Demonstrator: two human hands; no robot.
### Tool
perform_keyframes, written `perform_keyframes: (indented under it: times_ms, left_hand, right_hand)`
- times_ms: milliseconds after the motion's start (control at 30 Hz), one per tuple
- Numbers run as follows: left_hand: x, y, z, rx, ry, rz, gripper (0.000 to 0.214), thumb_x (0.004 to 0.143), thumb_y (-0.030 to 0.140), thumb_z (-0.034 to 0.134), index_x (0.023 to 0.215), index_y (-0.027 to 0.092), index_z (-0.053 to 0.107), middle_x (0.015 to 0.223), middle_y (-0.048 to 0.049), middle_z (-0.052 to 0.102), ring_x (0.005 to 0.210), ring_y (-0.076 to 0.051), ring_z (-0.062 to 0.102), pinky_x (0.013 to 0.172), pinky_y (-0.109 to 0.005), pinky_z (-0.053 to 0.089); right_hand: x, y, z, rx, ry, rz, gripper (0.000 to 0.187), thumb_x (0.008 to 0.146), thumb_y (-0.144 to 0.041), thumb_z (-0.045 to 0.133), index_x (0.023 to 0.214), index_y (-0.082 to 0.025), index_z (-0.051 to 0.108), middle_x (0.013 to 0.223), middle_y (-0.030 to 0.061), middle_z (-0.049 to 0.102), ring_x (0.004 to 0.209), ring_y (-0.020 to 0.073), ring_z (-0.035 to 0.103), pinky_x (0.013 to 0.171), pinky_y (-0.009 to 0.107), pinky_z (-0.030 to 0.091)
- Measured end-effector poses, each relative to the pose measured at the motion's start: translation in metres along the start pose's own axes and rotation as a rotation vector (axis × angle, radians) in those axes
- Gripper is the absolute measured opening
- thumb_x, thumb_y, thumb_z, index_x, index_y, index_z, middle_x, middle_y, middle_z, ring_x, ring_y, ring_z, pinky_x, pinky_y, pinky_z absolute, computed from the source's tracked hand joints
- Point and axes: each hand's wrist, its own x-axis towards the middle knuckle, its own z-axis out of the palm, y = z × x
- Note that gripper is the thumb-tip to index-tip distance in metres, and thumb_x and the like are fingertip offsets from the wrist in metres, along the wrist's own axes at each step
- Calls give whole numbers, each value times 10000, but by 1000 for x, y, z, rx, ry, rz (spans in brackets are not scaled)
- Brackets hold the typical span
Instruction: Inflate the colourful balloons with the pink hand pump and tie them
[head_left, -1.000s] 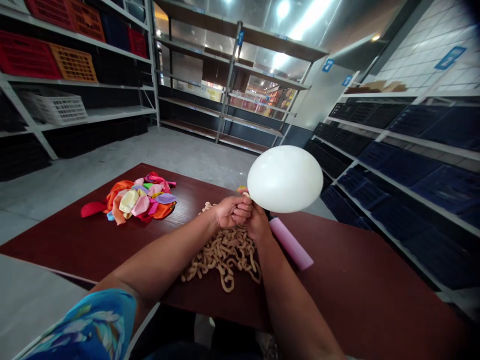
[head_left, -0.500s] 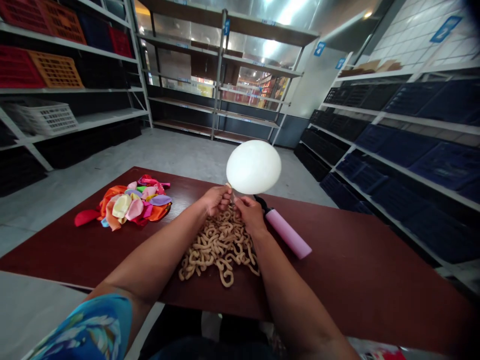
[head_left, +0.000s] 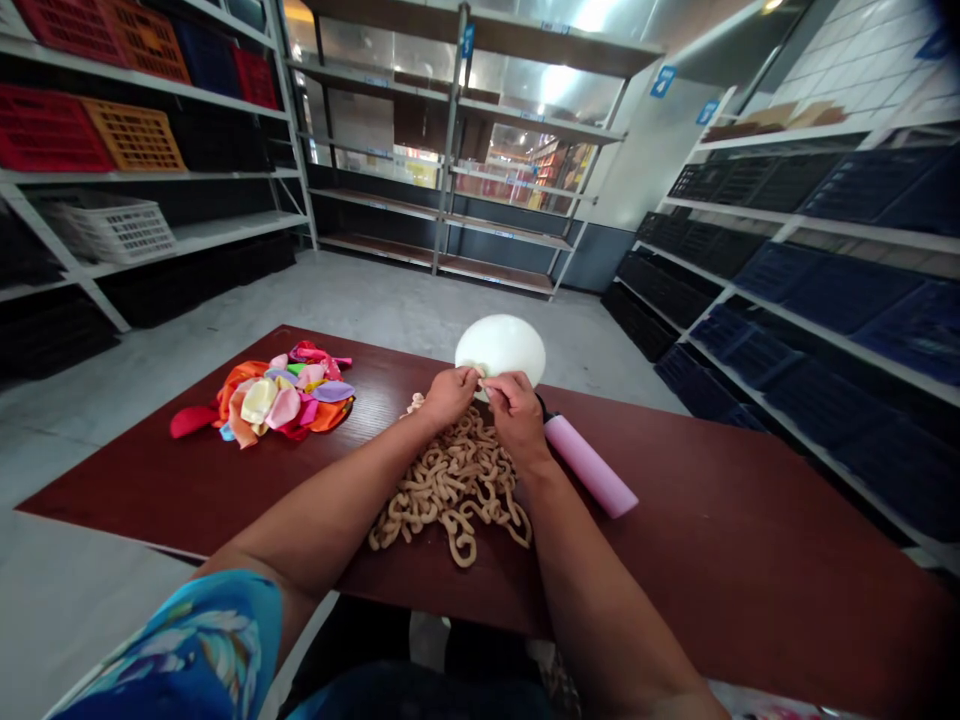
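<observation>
Tabletop (head_left: 712, 530), brown: we see a broad stretch from the pink cylinder (head_left: 591, 465) to the right edge; coiled beige pieces (head_left: 442, 475) lie toward our near edge. White balloon (head_left: 514, 345), inflated: just beyond our hands, across the far edge in view, neck toward us, long axis foreshortened. Grip: our left hand (head_left: 452, 395) and right hand (head_left: 519, 415), fingertips pinched together at its neck.

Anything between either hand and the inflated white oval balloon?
Nothing visible. The left hand and right hand meet at the near end of the balloon, apparently pinching its neck. The pile of tan curled tubes lies below; the smooth pink cylinder lies beside the right hand. Neither comes between.
</observation>
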Motion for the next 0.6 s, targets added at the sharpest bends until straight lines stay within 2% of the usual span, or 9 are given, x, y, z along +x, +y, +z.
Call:
perform_keyframes:
  times_ms: [167,267,400,600]
  left_hand:
    - [-5,4,4,-9,-21,74,347,858,337,324,644,158,530,602,-6,511,593,-114,444,575,-220,315]
    - [-7,5,5,-7,-29,126,347,870,346,309,667,162,522,608,-7,507,580,-116,440,572,-224,318]
    - [-9,6,4,74,-34,212,349,884,352,282,725,166,531,639,-24,519,588,-127,447,582,-235,330]
    - [-10,6,2,235,-87,270,386,900,358,219,777,159,526,713,-54,553,649,-146,479,636,-261,371]
  right_hand:
    - [0,-1,2,170,74,161,192,781,-356,531,872,-231,644,855,28,617,769,151,571,735,291,468]
    - [0,-1,5,361,127,352,244,695,-396,621,863,-219,628,752,3,636,620,129,565,596,268,471]
    - [2,0,5,585,113,584,302,587,-392,704,804,-196,631,586,-26,586,488,103,516,399,211,362]
    - [4,1,1,720,62,703,304,518,-351,741,722,-176,598,572,-44,547,479,89,504,356,176,303]
